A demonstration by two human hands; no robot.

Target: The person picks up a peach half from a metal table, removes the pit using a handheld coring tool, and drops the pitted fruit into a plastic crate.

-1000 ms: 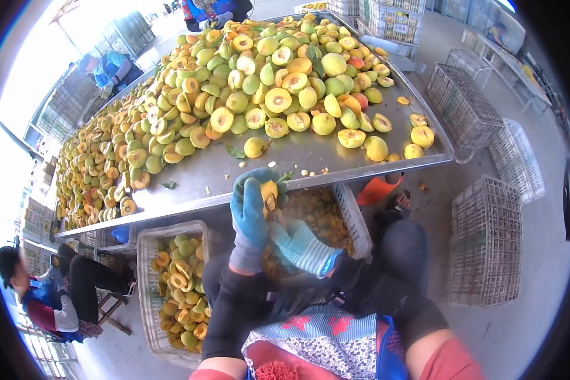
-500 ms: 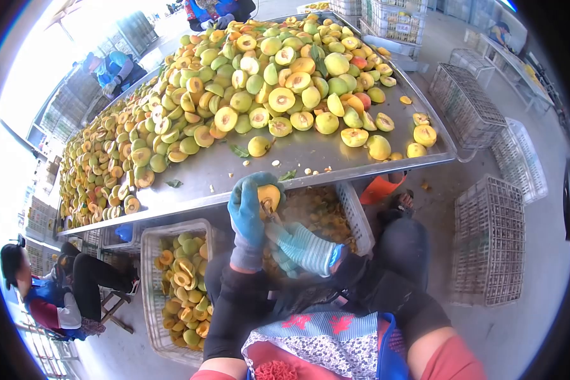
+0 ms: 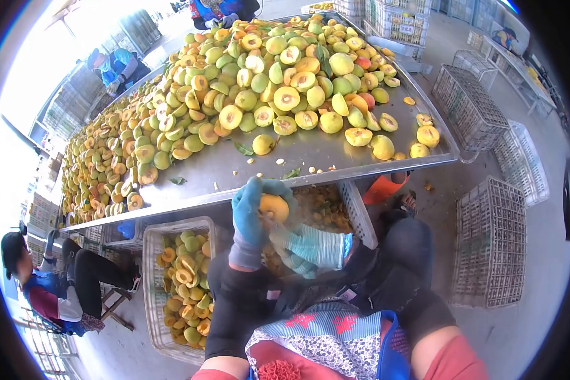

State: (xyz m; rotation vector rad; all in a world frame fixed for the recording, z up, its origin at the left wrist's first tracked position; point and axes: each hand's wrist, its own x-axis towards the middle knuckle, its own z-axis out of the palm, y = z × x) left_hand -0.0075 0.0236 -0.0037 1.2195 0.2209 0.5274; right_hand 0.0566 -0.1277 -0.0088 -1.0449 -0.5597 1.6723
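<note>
A halved yellow fruit (image 3: 274,208) is held in my gloved left hand (image 3: 250,215), just in front of the metal table's near edge. The teal fingers wrap round its side. My right hand (image 3: 307,247), in a striped teal glove, is closed close below the fruit. Whatever its fingers grip is blurred and too small to name. Below both hands sits a crate (image 3: 359,215) with cut fruit pieces in it. On the metal table (image 3: 335,155) lies a large heap of halved fruit (image 3: 266,82), green and orange outside.
A white crate (image 3: 149,285) of fruit halves stands at lower left. One person (image 3: 44,285) sits at far left; others are beyond the table (image 3: 117,66). Grey crates (image 3: 489,244) stand on the right, and an orange object (image 3: 383,189) is under the table edge.
The fruit in my left hand has turned, and its cut face shows less. My right hand has shifted slightly down and right. The seated person at left has raised an arm toward the table.
</note>
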